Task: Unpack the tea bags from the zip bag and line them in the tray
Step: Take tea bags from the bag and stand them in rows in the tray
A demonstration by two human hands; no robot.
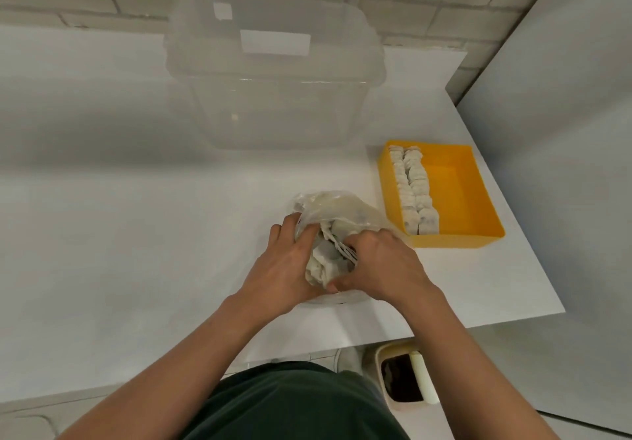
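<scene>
A clear zip bag (337,208) lies on the white table just left of the yellow tray (458,196). Pale tea bags (325,263) bulge out of the zip bag's mouth between my hands. My left hand (284,265) grips the bag's left side, its fingers curled over the plastic. My right hand (383,265) has its fingers curled into the bunch of tea bags at the mouth. In the tray, two rows of tea bags (412,188) stand against its left wall; the tray's right half is bare.
A large clear plastic tub (273,73) stands at the back of the table against the brick wall. The table's edge (478,323) runs close on the right and front. A small bin (405,378) sits on the floor below.
</scene>
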